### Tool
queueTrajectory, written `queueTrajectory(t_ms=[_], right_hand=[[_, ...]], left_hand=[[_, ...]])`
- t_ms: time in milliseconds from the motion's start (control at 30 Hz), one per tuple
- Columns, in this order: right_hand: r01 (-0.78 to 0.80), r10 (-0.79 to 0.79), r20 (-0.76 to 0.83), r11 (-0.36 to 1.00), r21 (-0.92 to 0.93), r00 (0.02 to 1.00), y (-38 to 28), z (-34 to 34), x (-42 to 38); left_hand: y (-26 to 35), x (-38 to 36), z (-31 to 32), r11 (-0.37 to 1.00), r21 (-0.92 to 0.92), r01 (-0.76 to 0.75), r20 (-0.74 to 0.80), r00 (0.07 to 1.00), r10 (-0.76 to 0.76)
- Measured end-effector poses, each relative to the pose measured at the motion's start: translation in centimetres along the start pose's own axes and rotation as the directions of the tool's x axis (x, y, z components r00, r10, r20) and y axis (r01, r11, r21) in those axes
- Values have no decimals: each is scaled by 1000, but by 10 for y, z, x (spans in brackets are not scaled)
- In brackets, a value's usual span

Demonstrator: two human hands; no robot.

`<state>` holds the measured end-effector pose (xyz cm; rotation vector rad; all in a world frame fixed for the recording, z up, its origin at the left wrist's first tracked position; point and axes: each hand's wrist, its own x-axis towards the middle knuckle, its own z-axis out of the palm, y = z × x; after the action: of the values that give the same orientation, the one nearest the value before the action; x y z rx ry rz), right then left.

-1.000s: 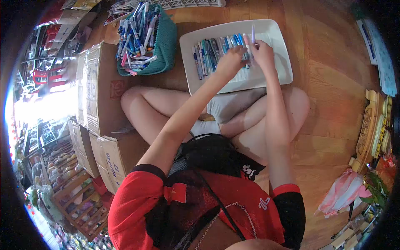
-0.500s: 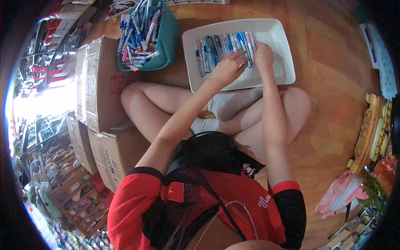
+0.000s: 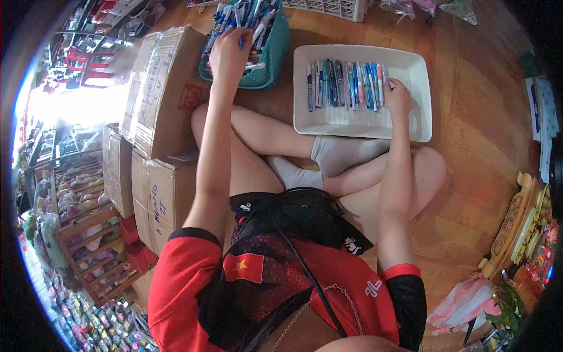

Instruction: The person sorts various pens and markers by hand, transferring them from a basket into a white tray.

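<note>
My left hand (image 3: 230, 57) is over the teal basket (image 3: 274, 58), its fingers bent down among a heap of pens (image 3: 258, 17). The blue end of a pen (image 3: 240, 42) shows between those fingers. A row of pens (image 3: 334, 85) lies side by side in the white tray (image 3: 363, 130). At the right end of this row is my right hand (image 3: 400, 100), fingers curled beside the last white pen (image 3: 380, 88). What its fingertips hold, if anything, is hidden.
Cardboard boxes (image 3: 170, 88) are stacked left of my crossed legs. A white crate (image 3: 337, 7) stands behind the tray. To the right on the wooden floor are a carved wooden piece (image 3: 509, 226) and a pink-and-white plastic bag (image 3: 466, 302).
My left hand has moved from the pen row to the basket. My right hand remains at the row's right end. The view has shifted, so tray and basket appear further right.
</note>
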<state>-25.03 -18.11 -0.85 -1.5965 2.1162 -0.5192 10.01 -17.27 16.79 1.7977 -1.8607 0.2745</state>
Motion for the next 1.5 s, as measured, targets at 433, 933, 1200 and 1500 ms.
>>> queueTrajectory(t_ms=[433,933,1200,1500], right_hand=[[116,-114,-23,989,94,993,-40,-70,-11],[118,-334,104,581,805,937,-5,-36,-5],[102,-105,-11,930,352,994,8,-32,10],[167,-152,-156,983,82,976,39,13,40]], left_hand=[[-2,32,29,974,228,-17,141,990,-16],[171,-34,112,690,-698,193,486,835,258],[190,-78,164,787,-616,-43,446,804,394],[176,-121,192,812,-479,-333,478,677,560]])
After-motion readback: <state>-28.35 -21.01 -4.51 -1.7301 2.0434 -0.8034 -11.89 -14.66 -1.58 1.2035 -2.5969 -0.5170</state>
